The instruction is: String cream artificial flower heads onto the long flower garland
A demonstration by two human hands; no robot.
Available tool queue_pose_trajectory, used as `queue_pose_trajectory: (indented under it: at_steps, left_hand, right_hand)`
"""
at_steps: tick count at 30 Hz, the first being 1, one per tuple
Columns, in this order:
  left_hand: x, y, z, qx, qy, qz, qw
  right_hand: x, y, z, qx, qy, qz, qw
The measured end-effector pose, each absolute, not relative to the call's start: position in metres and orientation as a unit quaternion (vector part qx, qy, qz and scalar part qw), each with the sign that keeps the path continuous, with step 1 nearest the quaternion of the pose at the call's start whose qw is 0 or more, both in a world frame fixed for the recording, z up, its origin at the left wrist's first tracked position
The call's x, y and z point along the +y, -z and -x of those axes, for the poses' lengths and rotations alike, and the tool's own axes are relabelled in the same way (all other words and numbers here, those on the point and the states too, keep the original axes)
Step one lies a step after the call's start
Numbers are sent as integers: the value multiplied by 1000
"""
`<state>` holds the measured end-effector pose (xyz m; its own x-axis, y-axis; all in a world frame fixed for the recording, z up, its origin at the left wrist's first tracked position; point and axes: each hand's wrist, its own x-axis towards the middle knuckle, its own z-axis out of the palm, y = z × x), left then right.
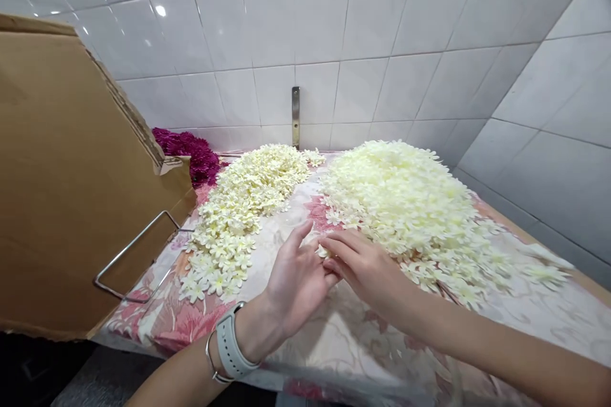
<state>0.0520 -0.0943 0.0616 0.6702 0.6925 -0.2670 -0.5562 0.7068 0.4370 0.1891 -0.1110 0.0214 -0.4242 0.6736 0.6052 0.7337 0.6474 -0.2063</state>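
Note:
My left hand (296,276) and my right hand (363,262) meet at the middle of a table covered with a flowered cloth (334,331). Between their fingertips sits a small cream fabric flower (323,252), pinched from both sides. The left wrist wears a white watch and a thin bangle. To the right lies a big heap of cream flowers (405,203), touching my right hand's far side. A second, flatter spread of cream flowers (238,216) stretches away on the left.
A large brown cardboard box (71,191) stands at the left with a metal wire handle (133,254) beside it. Dark magenta flowers (191,152) lie behind it. White tiled walls close the back and right. A metal bracket (296,116) hangs on the back wall.

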Motion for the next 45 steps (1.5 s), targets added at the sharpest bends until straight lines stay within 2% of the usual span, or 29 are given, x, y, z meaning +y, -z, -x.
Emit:
queue_pose_trajectory:
  at_steps: [4, 7, 9, 14, 16, 18, 24, 35, 45]
  left_hand:
    - [-108, -42, -57, 250, -332, -163, 895]
    - [-119, -27, -54, 300, -342, -233, 860]
    - [-129, -18, -49, 354, -396, -316, 787]
    - [-147, 10, -42, 430, -488, -570, 501]
    - [-148, 19, -44, 455, -506, -602, 417]
    - [-147, 25, -46, 474, -515, -608, 375]
    - [-146, 28, -48, 489, -521, -612, 338]
    - [-143, 27, -45, 508, -558, -563, 337]
    - [-144, 27, -48, 515, -566, -562, 314]
  right_hand:
    - [-129, 0, -189, -845, 16, 432, 314]
    - [-125, 12, -194, -821, -41, 461, 335]
    - [-118, 18, -199, -788, -61, 496, 359]
    - [-110, 21, -205, -742, -111, 545, 375]
    - [-112, 19, -205, -729, -135, 552, 381]
    - [-114, 17, -205, -719, -157, 553, 391]
    - [-110, 18, -203, -703, -199, 535, 425]
    - [-105, 16, -210, -631, -251, 556, 479]
    - [-108, 12, -212, -618, -314, 529, 489]
